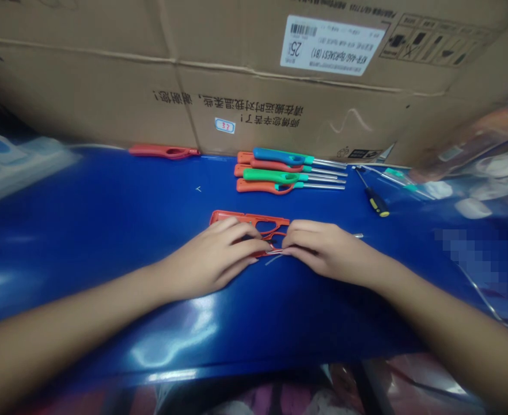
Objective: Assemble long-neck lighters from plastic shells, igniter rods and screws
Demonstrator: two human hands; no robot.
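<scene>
Between my hands lies an opened lighter casing [247,217] of orange-red plastic, a long-nosed lighter's half shell with a trigger loop. My left hand [219,253] is closed over a second orange-red lighter part, its fingertips pressing near the front end. Opposite it, my right hand [323,245] pinches at a thin pale wire [275,252] by the fingertips. The tip of a metal tube [358,235] shows beyond my right hand; the rest is hidden. A thin clear strand [273,260] lies just below the fingertips.
Several long-nosed lighters, such as a green one [266,176], lie stacked behind my hands. A red lighter casing [163,151] rests farther left. At the right is a black-and-yellow screwdriver [375,202], near plastic bags. A cardboard box [120,86] walls off the blue table's [107,230] back.
</scene>
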